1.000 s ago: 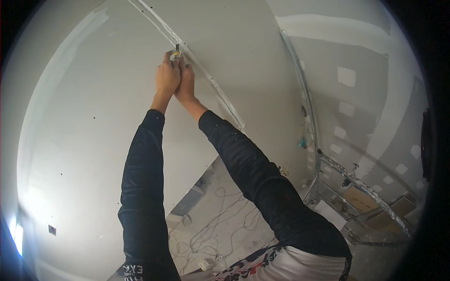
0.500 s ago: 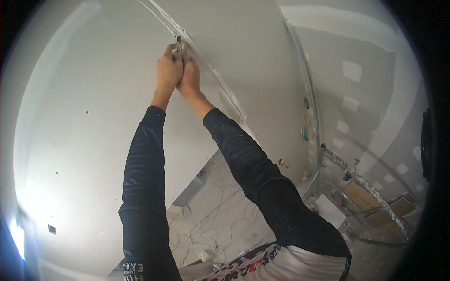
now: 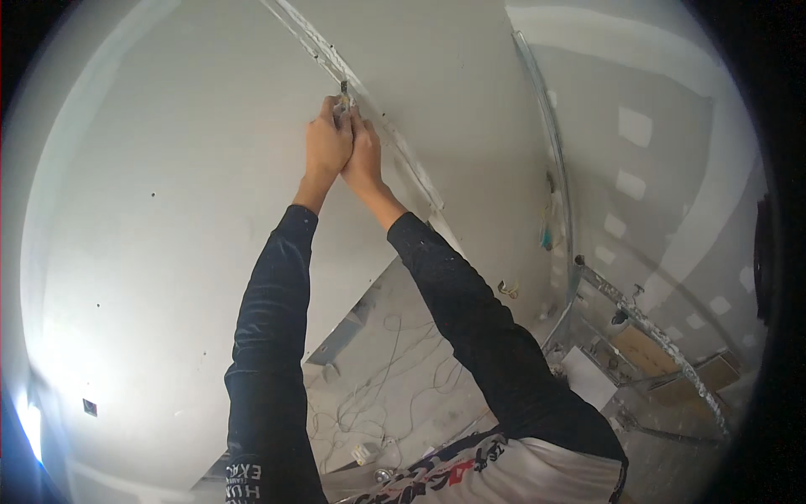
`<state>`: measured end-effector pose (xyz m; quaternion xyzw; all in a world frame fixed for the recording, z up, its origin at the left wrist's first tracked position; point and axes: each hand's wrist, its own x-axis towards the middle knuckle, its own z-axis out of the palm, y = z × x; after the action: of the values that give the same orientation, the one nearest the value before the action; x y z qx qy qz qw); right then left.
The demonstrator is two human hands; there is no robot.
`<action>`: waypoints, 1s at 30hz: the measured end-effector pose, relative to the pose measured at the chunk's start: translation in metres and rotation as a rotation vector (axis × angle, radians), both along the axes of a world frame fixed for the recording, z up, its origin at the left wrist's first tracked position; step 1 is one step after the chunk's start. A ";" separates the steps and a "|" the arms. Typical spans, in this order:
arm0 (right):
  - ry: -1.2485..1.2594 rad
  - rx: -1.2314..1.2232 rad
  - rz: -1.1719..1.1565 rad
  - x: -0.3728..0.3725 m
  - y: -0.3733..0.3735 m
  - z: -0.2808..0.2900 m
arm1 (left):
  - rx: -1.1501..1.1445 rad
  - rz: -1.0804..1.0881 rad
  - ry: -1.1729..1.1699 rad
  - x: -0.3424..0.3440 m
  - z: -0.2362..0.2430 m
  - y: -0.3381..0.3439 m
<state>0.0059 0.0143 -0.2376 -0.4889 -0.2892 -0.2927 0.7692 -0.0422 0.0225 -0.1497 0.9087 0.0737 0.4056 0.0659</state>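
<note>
Both my arms reach up to a pale plasterboard panel (image 3: 201, 210), hands close together at its rough white seam (image 3: 411, 164). My left hand (image 3: 327, 149) and my right hand (image 3: 363, 155) are wrapped round a small knife-like tool (image 3: 344, 99) with a narrow dark tip and a bit of yellow and silver. The tip points away from me and rests at or just beside the seam's edge. Most of the tool is hidden by my fingers, so its exact kind does not show.
Loose cables (image 3: 382, 370) trail over the dusty floor below. A plaster-splashed metal frame (image 3: 663, 336) stands at the right beside cardboard (image 3: 646, 349). A metal channel (image 3: 550, 134) runs down the patched wall (image 3: 630, 185). Wires (image 3: 508, 290) poke out lower on the panel.
Both hands and the tool have shifted right and a little down, following the line of the seam. The grip looks the same.
</note>
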 end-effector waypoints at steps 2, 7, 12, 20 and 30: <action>-0.018 -0.133 0.025 0.007 -0.005 0.000 | 0.031 -0.085 -0.037 0.001 0.000 -0.003; -0.077 -0.027 -0.018 0.015 -0.002 0.037 | -0.024 -0.069 -0.154 0.004 0.025 -0.001; 0.006 -0.006 0.013 0.007 0.006 0.046 | 0.028 -0.053 -0.151 0.005 0.038 0.011; -0.011 0.002 -0.016 -0.001 0.008 0.025 | 0.053 -0.046 -0.098 0.000 0.017 0.012; 0.050 -0.030 0.012 0.005 0.005 -0.043 | 0.054 0.009 0.027 0.006 -0.044 0.010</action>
<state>0.0111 0.0197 -0.2807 -0.5058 -0.2773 -0.2713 0.7705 -0.0358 0.0326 -0.1941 0.9152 0.0676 0.3955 0.0388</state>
